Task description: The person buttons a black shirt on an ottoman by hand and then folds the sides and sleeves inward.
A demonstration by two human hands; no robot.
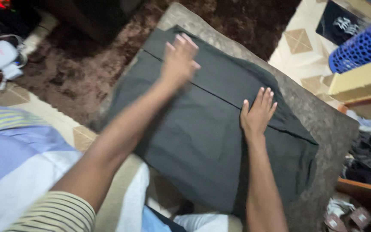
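Brown shaggy rug covers the floor at upper left; tiled floor with diamond pattern at upper right. Grey cushioned pad lies diagonally across the centre. On it, spread flat: a dark grey garment, folded, with a straight fold edge running from upper left to lower right. Garment covers most of the pad; the pad's border shows along the top and right.

Left hand: palm down, fingers extended, on or just above the garment's upper part; slightly blurred, so contact cannot be confirmed. Grip open, holding nothing.

Right hand: flat on the garment at the fold edge, fingers spread. Grip open, pressing only.

Blue perforated basket at upper right, well apart from both hands.
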